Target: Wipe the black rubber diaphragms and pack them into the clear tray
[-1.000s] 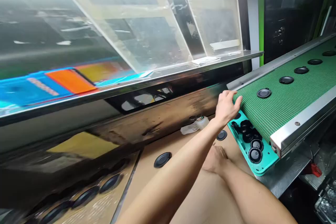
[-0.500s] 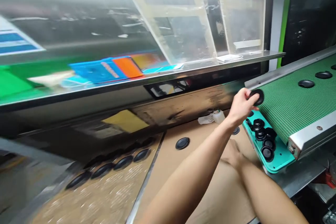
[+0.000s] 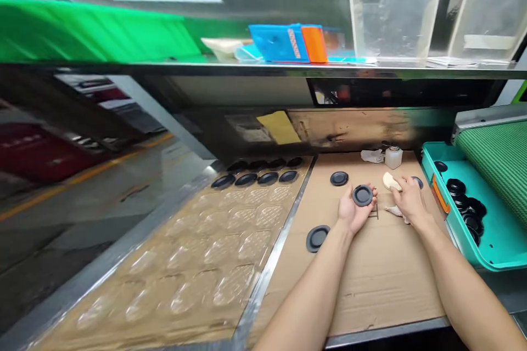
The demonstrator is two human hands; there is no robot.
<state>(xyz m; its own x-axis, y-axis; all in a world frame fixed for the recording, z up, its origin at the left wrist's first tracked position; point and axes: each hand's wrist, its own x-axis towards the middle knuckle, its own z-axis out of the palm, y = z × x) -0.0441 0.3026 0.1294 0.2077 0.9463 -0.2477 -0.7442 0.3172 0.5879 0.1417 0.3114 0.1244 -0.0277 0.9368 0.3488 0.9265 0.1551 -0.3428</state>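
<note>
My left hand (image 3: 354,209) is palm up over the cardboard, its fingers curled round a black round disc (image 3: 363,196) with a raised rim. At its right, my right hand (image 3: 409,201) pinches the edge of a cream-coloured pad (image 3: 390,182). A small pale crumpled piece (image 3: 395,211) lies under that hand. Another black disc (image 3: 417,181) shows partly behind the right fingers. Two more lie on the cardboard: one disc (image 3: 339,178) behind my left hand and a larger-looking disc (image 3: 318,238) beside my left forearm.
Left of the cardboard (image 3: 370,285) lies a clear moulded tray (image 3: 197,241), black discs in its back rows. On the right, a teal bin (image 3: 453,230) holds several black discs beside a green conveyor belt (image 3: 502,159). A small bottle (image 3: 393,157) stands at the back, below a metal shelf (image 3: 247,69).
My left hand has brought the black disc from the conveyor's end back over the cardboard. My right hand now has hold of the cream pad. The view has swung left.
</note>
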